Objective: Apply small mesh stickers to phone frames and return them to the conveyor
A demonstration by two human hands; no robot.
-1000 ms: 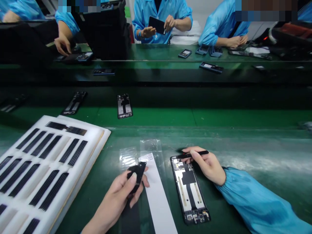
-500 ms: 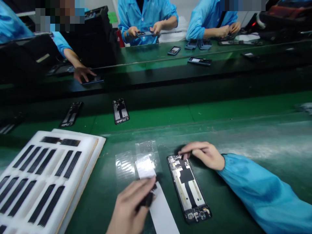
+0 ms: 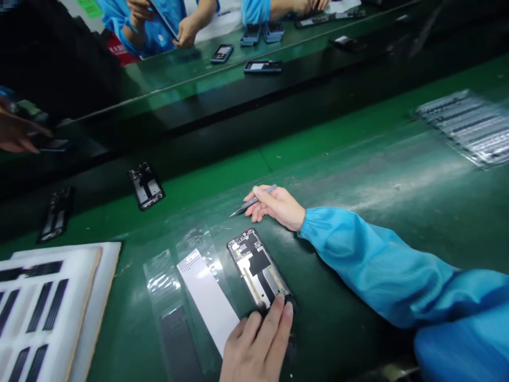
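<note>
A phone mid-frame (image 3: 256,268) lies face up and tilted on the green belt, its black inner side showing metal strips and a dark central patch. My left hand (image 3: 258,345) is at its lower end, with the fingertips resting on it. Whatever lies under those fingers is hidden. My right hand (image 3: 276,206) sits just above the phone's top end, apart from it, and holds slim grey tweezers (image 3: 252,202) pointing left. To the left of the phone lie a long white strip (image 3: 209,300) and clear plastic sleeves (image 3: 163,286).
A white foam tray (image 3: 47,313) with black strips sits at lower left. A plastic-wrapped pack of strips (image 3: 461,127) lies at upper right. Further phone frames (image 3: 146,185) rest on the belt. Beyond a dark divider, co-workers' hands (image 3: 159,21) work at a second belt.
The view has swung and tilted. My right hand has moved up off the phone, and my left hand has moved onto its lower end. The black piece it held no longer shows.
</note>
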